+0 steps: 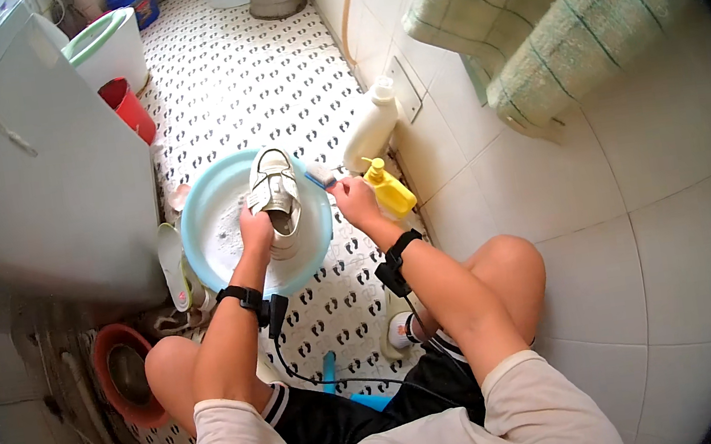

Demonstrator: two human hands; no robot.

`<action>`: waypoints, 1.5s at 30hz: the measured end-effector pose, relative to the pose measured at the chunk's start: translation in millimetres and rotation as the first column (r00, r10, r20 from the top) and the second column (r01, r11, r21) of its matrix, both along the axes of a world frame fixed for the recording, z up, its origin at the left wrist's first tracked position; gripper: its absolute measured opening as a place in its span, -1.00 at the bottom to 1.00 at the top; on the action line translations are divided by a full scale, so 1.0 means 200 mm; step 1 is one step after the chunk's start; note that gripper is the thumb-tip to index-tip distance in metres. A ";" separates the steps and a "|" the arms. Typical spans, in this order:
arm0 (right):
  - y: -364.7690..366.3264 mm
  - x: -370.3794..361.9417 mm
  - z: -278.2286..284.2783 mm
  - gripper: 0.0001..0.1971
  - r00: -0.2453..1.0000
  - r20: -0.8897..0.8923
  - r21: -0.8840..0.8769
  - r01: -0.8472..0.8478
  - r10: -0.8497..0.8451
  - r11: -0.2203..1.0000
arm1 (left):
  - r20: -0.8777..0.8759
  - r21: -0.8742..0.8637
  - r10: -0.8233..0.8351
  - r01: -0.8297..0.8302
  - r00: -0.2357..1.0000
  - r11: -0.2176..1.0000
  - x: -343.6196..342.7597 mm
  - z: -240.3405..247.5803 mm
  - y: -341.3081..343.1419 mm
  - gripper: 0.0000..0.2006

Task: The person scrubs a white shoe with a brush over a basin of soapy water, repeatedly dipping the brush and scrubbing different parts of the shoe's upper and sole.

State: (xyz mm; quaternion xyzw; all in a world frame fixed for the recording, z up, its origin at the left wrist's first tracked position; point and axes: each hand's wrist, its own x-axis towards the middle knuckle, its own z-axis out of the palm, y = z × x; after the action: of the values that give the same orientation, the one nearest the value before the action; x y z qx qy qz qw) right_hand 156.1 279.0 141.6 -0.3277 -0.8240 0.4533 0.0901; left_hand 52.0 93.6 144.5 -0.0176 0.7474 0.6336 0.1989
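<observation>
Left hand [256, 232] holds white shoe [272, 182], right hand [356, 202] a brush [319, 176].

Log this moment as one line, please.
left hand: grips white shoe over light-blue basin | right hand: holds brush beside shoe | nearby: yellow pump bottle, white bottle

Looks like a home washroom to me: tiled wall [567, 194], hanging towel [601, 37], footprint-patterned floor [237, 71], plastic basin [191, 221].
</observation>
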 end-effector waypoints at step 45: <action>0.28 0.13 -0.18 -0.62 0.934 -0.236 0.178 0.313 -0.268 0.933 | 0.001 0.090 -0.062 0.062 0.998 0.994 0.04 -0.03 0.37 -0.44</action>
State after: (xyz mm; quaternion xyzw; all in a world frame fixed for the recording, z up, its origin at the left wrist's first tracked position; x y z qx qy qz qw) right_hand 183.1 335.7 105.1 -0.3857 -0.7959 0.3757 0.2767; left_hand 59.3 166.8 137.8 0.0134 0.7179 0.6602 0.2204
